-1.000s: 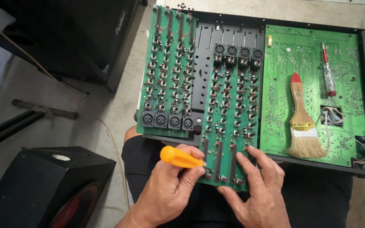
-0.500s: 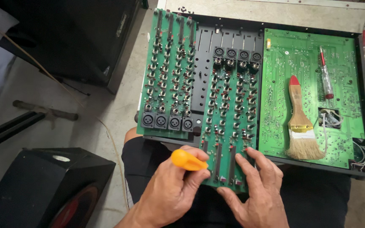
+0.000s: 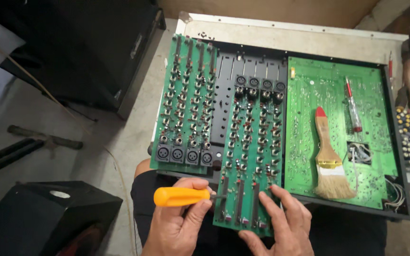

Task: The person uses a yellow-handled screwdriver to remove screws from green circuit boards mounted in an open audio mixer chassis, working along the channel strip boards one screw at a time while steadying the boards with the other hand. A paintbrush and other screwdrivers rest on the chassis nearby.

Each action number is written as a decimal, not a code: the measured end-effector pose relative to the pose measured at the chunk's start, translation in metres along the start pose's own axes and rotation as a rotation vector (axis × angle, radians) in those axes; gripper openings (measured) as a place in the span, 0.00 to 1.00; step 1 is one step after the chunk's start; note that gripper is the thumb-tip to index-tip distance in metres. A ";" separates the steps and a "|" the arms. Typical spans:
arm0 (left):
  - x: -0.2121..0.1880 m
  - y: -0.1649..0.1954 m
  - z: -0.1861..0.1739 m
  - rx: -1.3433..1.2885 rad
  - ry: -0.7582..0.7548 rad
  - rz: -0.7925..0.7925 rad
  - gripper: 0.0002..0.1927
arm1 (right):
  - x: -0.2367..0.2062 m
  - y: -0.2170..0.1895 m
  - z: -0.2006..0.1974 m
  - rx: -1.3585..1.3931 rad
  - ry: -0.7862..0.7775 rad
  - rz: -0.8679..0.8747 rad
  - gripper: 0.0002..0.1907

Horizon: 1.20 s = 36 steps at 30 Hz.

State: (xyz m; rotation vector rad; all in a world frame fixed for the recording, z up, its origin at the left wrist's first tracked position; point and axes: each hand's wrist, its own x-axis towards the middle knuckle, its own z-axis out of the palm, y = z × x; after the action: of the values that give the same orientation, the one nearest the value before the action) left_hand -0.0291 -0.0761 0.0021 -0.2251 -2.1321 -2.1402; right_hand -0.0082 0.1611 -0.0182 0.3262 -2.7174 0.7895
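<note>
1. The left hand (image 3: 179, 225) is clenched around an orange-handled screwdriver (image 3: 182, 196), whose shaft meets the near left edge of a loose green circuit board (image 3: 250, 175).
2. The right hand (image 3: 281, 225) lies flat, fingers spread on that board's near right corner.
3. Beyond it, a bristly wooden paintbrush (image 3: 329, 161) rests on a smooth green board (image 3: 328, 90).
</note>
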 end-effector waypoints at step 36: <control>0.046 0.039 -0.007 0.202 -0.161 0.105 0.14 | -0.004 0.003 0.004 -0.060 0.011 -0.016 0.46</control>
State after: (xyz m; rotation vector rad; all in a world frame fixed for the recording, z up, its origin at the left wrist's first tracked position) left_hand -0.0673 -0.0823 0.0490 -0.4932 -2.3471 -1.8916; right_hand -0.0062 0.1619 -0.0242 0.3292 -2.7182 0.7019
